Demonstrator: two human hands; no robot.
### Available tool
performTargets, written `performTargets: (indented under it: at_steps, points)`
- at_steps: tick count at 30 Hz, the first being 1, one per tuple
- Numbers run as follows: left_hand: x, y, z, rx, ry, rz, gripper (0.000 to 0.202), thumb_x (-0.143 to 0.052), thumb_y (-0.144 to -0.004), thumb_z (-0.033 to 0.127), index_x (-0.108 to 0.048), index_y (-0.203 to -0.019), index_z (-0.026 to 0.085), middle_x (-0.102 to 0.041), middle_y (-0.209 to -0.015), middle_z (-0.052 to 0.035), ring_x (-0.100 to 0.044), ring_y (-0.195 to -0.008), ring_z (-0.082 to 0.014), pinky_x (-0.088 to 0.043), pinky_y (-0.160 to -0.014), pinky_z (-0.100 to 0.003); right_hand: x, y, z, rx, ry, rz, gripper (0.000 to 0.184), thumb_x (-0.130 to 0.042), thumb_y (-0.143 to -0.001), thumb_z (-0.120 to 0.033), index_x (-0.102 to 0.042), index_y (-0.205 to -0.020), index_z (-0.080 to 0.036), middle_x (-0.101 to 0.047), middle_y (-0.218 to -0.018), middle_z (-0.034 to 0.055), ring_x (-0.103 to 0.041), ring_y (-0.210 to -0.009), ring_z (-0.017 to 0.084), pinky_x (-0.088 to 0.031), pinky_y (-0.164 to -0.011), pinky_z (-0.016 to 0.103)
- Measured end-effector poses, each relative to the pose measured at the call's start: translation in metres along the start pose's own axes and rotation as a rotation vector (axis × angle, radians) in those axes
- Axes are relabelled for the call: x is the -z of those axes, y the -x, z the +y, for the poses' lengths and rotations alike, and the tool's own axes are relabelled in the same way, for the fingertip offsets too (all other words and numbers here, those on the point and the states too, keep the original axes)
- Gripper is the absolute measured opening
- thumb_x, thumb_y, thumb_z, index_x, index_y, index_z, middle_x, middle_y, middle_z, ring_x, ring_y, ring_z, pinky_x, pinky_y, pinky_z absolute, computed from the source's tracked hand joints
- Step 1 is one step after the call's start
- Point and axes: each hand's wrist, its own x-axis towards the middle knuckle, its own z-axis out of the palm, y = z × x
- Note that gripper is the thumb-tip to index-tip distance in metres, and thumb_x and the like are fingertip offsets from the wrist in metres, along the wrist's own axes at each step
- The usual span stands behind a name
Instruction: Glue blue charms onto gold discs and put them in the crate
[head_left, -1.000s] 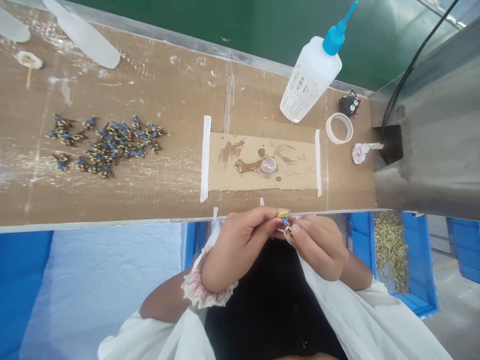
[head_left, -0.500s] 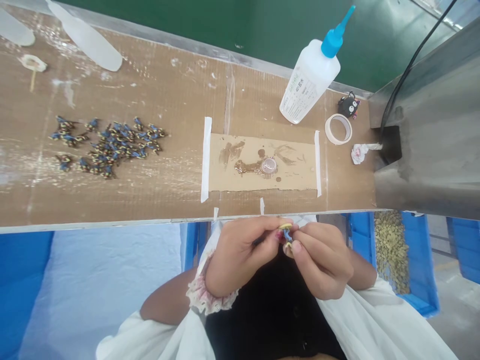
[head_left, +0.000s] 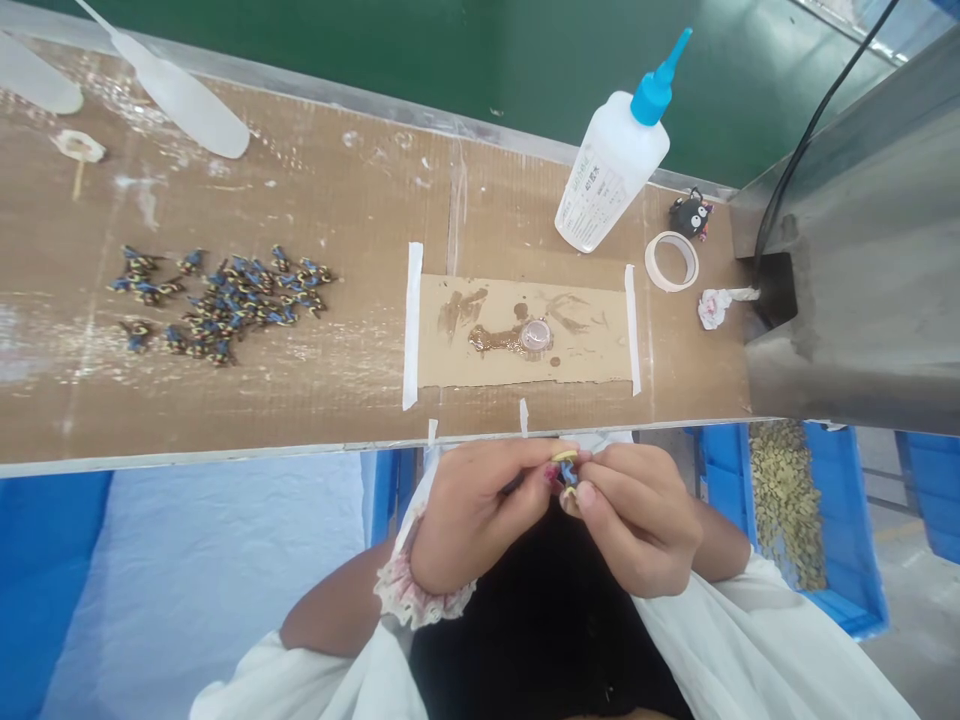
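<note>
My left hand [head_left: 480, 510] and my right hand [head_left: 637, 515] meet just below the near edge of the cardboard-covered bench [head_left: 225, 390]. Both pinch one small blue and yellow figure part [head_left: 568, 470] between their fingertips. The fingers of both hands are curled closed around it. A heap of several similar blue and yellow pieces [head_left: 225, 300] lies on the bench to the left. Straight ahead, a taped-down cardboard patch [head_left: 585, 350] carries brown glue smears and a small clear puddle [head_left: 536, 335].
A white glue bottle with a blue nozzle [head_left: 611, 170] stands at the back right, beside a tape roll [head_left: 673, 261], a small black figure [head_left: 690, 215] and a crumpled tissue [head_left: 712, 307]. A metal housing [head_left: 862, 250] blocks the right. A blue bin of tan parts [head_left: 787, 500] sits below.
The two hands stay together at the bench edge, shifting only slightly while working the small piece. The view has drifted a little.
</note>
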Motion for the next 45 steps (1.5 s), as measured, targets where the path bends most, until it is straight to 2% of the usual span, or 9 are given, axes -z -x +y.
performTargets:
  at_steps: [4,7,9,14,19,22,28,40,45]
  points:
    - [0.0,0.0,-0.003,0.04,0.085,-0.028,0.025,-0.058,-0.089,0.015,-0.076,-0.103,0.024,-0.079,-0.089,-0.0018,-0.075,-0.074,-0.0144,-0.059,-0.071,-0.018,0.002,0.001,0.009,0.149,0.087,0.025,0.021,-0.056,-0.08,0.002,-0.056,-0.075,-0.019,-0.057,-0.062,0.0003,-0.046,-0.05,0.012,-0.038,-0.038,0.026]
    - [-0.003,-0.003,-0.01,0.171,0.273,-0.027,0.018,-0.06,-0.09,0.023,-0.077,-0.096,0.021,-0.079,-0.083,-0.0043,-0.074,-0.071,-0.016,-0.06,-0.068,-0.021,0.004,0.001,0.017,0.281,0.151,0.028,0.015,-0.064,-0.081,-0.002,-0.06,-0.079,-0.015,-0.063,-0.069,0.0041,-0.055,-0.056,0.013,-0.044,-0.04,0.025]
    - [-0.008,-0.005,-0.016,0.291,0.52,-0.012,0.017,-0.063,-0.09,0.029,-0.077,-0.09,0.02,-0.078,-0.08,-0.0054,-0.072,-0.066,-0.0158,-0.06,-0.06,-0.022,0.006,0.002,0.018,0.214,0.155,0.031,0.007,-0.066,-0.087,-0.009,-0.062,-0.091,-0.013,-0.067,-0.079,0.0083,-0.062,-0.065,0.015,-0.051,-0.046,0.026]
    - [-0.017,-0.008,-0.025,0.425,0.991,-0.076,0.019,-0.066,-0.088,0.036,-0.073,-0.087,0.018,-0.077,-0.077,-0.0061,-0.067,-0.051,-0.0152,-0.056,-0.044,-0.024,0.01,0.004,0.012,-0.095,0.076,0.055,0.024,-0.059,-0.095,-0.023,-0.058,-0.119,-0.018,-0.067,-0.082,0.0051,-0.065,-0.069,0.016,-0.058,-0.057,0.027]
    - [-0.014,-0.005,-0.023,0.25,0.741,-0.123,0.018,-0.057,-0.095,0.03,-0.075,-0.098,0.027,-0.076,-0.074,0.002,-0.071,-0.063,-0.014,-0.06,-0.063,-0.023,0.008,0.003,0.009,-0.181,-0.037,0.016,0.03,-0.058,-0.092,-0.011,-0.059,-0.121,-0.019,-0.063,-0.087,0.0054,-0.064,-0.072,0.015,-0.056,-0.061,0.026]
    - [-0.011,-0.005,-0.022,0.118,0.522,-0.086,0.02,-0.057,-0.094,0.025,-0.075,-0.101,0.03,-0.076,-0.074,0.0046,-0.07,-0.062,-0.0116,-0.057,-0.061,-0.018,0.007,0.004,0.009,-0.194,-0.043,0.019,0.028,-0.059,-0.091,-0.009,-0.061,-0.117,-0.021,-0.06,-0.086,0.0039,-0.062,-0.074,0.015,-0.055,-0.061,0.026]
    - [-0.013,-0.004,-0.023,-0.008,0.386,-0.066,0.02,-0.058,-0.093,0.02,-0.075,-0.1,0.026,-0.078,-0.082,-0.0012,-0.072,-0.067,-0.0119,-0.056,-0.064,-0.016,0.01,0.004,0.013,-0.232,-0.2,0.002,0.017,-0.058,-0.093,-0.013,-0.061,-0.107,-0.021,-0.055,-0.085,0.0025,-0.058,-0.074,0.013,-0.053,-0.061,0.025]
    - [-0.015,-0.005,-0.019,-0.032,0.286,-0.048,0.021,-0.058,-0.093,0.02,-0.076,-0.101,0.024,-0.079,-0.084,-0.0026,-0.074,-0.069,-0.0127,-0.057,-0.067,-0.016,0.006,0.006,0.015,-0.277,-0.328,0.039,0.015,-0.056,-0.093,-0.009,-0.062,-0.102,-0.02,-0.051,-0.084,0.0016,-0.055,-0.076,0.013,-0.05,-0.062,0.025]
    - [-0.02,-0.005,-0.019,0.14,0.409,0.011,0.019,-0.059,-0.093,0.028,-0.077,-0.098,0.021,-0.077,-0.076,-0.0033,-0.072,-0.065,-0.0134,-0.058,-0.064,-0.017,0.0,0.009,0.018,-0.391,-0.341,0.061,0.017,-0.06,-0.091,-0.011,-0.064,-0.104,-0.022,-0.053,-0.086,0.0022,-0.056,-0.073,0.013,-0.049,-0.058,0.024]
